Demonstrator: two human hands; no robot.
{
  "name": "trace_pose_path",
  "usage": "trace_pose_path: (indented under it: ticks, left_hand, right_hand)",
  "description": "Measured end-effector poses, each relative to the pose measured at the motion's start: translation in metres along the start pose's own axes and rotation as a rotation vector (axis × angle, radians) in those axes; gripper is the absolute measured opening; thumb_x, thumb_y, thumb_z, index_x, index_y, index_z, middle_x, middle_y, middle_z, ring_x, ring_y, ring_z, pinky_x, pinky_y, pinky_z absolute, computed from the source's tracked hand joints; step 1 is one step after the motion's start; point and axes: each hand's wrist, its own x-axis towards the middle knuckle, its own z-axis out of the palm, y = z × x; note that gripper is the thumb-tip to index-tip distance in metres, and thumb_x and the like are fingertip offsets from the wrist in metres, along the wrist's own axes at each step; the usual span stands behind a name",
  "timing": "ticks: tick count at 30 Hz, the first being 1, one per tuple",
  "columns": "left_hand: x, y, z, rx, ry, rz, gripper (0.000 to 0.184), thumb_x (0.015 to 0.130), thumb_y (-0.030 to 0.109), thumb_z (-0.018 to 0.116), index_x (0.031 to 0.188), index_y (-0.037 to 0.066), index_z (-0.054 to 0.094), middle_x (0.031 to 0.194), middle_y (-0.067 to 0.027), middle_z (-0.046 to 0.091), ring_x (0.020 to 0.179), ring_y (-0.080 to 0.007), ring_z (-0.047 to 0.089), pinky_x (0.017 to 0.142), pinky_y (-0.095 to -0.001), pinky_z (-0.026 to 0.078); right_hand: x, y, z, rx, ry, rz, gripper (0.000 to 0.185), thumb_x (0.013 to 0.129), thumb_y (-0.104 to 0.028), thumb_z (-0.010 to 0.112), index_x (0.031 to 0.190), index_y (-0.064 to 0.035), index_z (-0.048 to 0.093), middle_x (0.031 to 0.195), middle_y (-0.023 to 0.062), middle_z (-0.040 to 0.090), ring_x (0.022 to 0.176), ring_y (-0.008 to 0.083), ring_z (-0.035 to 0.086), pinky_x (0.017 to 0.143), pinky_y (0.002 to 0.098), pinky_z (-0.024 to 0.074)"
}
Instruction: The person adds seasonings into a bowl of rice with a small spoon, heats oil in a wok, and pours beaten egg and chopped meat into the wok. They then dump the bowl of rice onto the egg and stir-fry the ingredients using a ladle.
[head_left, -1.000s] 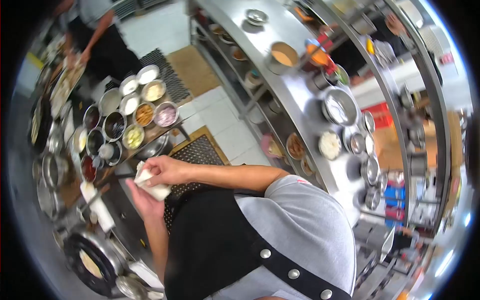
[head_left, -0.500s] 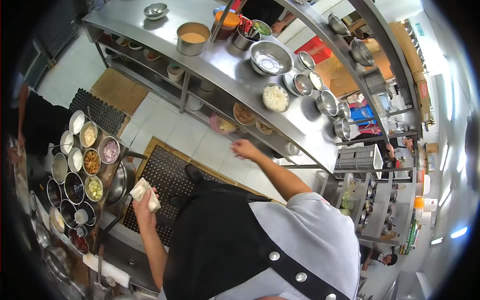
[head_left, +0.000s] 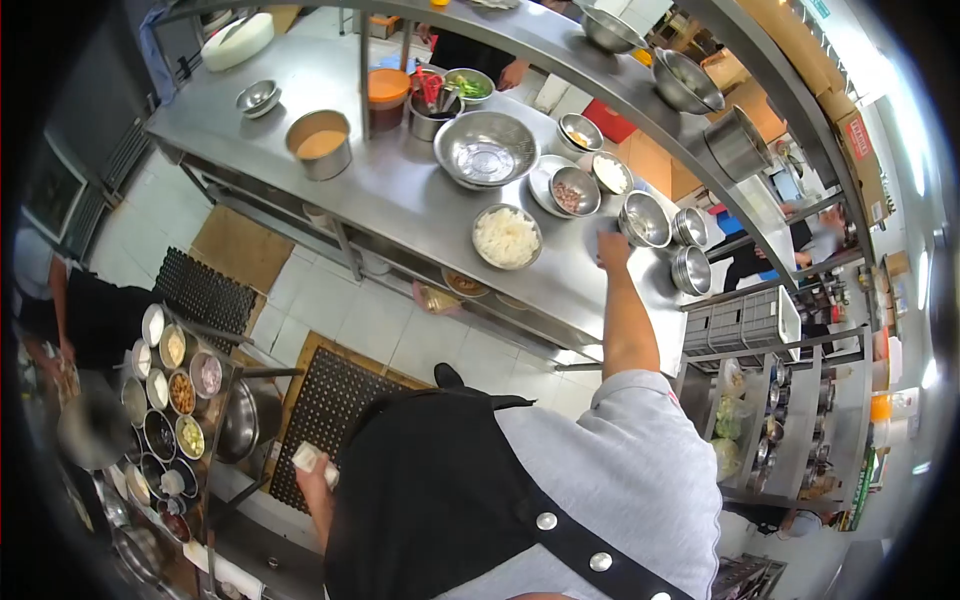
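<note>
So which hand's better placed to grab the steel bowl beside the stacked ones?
Right, probably. The right hand is stretched out at the counter, close to that steel bowl. The left hand is down by the body, occupied with a folded white cloth.

Bright white light is streaming from the long, glowing white lamp [head_left: 912, 120] over on the right and glinting off the long stainless-steel table [head_left: 400, 178] here; shadow is lying beneath. A round grey shape [head_left: 95, 428] at left is smearing into blur, and lines are bowing near the black edges.
</note>
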Motion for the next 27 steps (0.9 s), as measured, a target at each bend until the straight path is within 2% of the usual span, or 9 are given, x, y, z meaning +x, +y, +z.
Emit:
trace_pose_path:
  ticks: [3,7,11,15,19,22,24,25,27]
  left_hand:
    - [0.028,-0.087,0.009,0.411,-0.004,0.084,0.054,0.073,0.001,0.073,0.124,-0.006,0.054,0.106,-0.0176,0.069,0.097,-0.0346,0.068,0.086,-0.0412,0.053]
    - [0.001,-0.127,0.031,0.751,0.030,0.021,0.053,0.073,0.000,0.073,0.123,-0.006,0.055,0.106,-0.0177,0.069,0.097,-0.0343,0.068,0.086,-0.0410,0.053]
    - [-0.036,-0.149,0.042,0.756,0.126,-0.045,0.053,0.072,0.000,0.073,0.122,-0.006,0.056,0.106,-0.0177,0.069,0.097,-0.0340,0.068,0.086,-0.0408,0.053]
    - [-0.065,-0.173,0.041,0.694,0.228,-0.095,0.052,0.072,0.000,0.072,0.121,-0.006,0.057,0.106,-0.0177,0.070,0.097,-0.0336,0.068,0.086,-0.0406,0.053]
    - [-0.071,-0.216,0.024,0.525,0.345,-0.110,0.051,0.071,0.000,0.072,0.120,-0.006,0.058,0.106,-0.0178,0.070,0.097,-0.0333,0.068,0.086,-0.0404,0.053]
    - [-0.072,-0.245,0.004,0.426,0.404,-0.071,0.051,0.070,0.000,0.072,0.119,-0.005,0.058,0.106,-0.0178,0.070,0.097,-0.0330,0.069,0.086,-0.0403,0.053]
    - [-0.081,-0.220,0.011,0.654,0.381,0.023,0.048,0.071,0.001,0.072,0.118,-0.004,0.062,0.106,-0.0171,0.071,0.096,-0.0328,0.069,0.086,-0.0408,0.053]
    - [-0.086,-0.204,0.017,0.767,0.379,0.073,0.047,0.071,0.001,0.072,0.117,-0.003,0.063,0.105,-0.0167,0.071,0.096,-0.0326,0.069,0.086,-0.0411,0.053]
    - [-0.101,-0.161,0.033,0.568,0.359,0.031,0.046,0.071,0.003,0.073,0.116,-0.001,0.066,0.103,-0.0151,0.072,0.096,-0.0325,0.070,0.086,-0.0421,0.053]
  right_hand:
    - [0.026,-0.048,0.009,0.055,0.170,-0.053,0.053,0.090,-0.043,0.070,0.096,0.0094,0.069,0.091,0.0232,0.072,0.066,0.0288,0.072,0.050,0.0409,0.0606]
    - [0.079,-0.042,0.041,-0.010,0.155,-0.051,0.050,0.086,-0.038,0.072,0.097,0.0105,0.069,0.080,0.0213,0.072,0.064,0.0269,0.072,0.051,0.0382,0.0593]
    - [0.111,-0.037,0.050,-0.121,0.067,-0.051,0.039,0.085,-0.028,0.069,0.096,0.0086,0.068,0.073,0.0170,0.071,0.060,0.0239,0.070,0.050,0.0361,0.0570]
    - [0.079,-0.067,0.021,0.227,-0.025,-0.015,0.025,0.086,-0.017,0.065,0.096,0.0059,0.062,0.069,0.0143,0.068,0.052,0.0212,0.068,0.044,0.0353,0.0548]
    - [0.079,-0.072,0.010,0.457,-0.107,0.038,0.025,0.088,-0.011,0.060,0.106,0.0051,0.055,0.080,0.0188,0.068,0.052,0.0241,0.067,0.042,0.0349,0.0573]
    - [0.083,-0.077,0.003,0.695,-0.056,0.024,0.028,0.087,-0.008,0.060,0.110,0.0034,0.051,0.085,0.0188,0.068,0.055,0.0244,0.068,0.043,0.0343,0.0588]
    - [0.077,-0.092,-0.005,0.904,-0.096,-0.024,0.031,0.085,-0.003,0.061,0.113,0.0006,0.048,0.087,0.0173,0.068,0.056,0.0244,0.068,0.043,0.0337,0.0584]
    - [0.076,-0.097,-0.007,0.983,-0.134,-0.055,0.028,0.083,-0.002,0.063,0.110,-0.0007,0.054,0.090,0.0148,0.069,0.064,0.0248,0.070,0.047,0.0331,0.0596]
    - [0.082,-0.104,-0.005,1.135,-0.273,-0.030,0.016,0.084,-0.006,0.065,0.100,-0.0023,0.066,0.094,0.0107,0.070,0.079,0.0225,0.071,0.059,0.0323,0.0619]
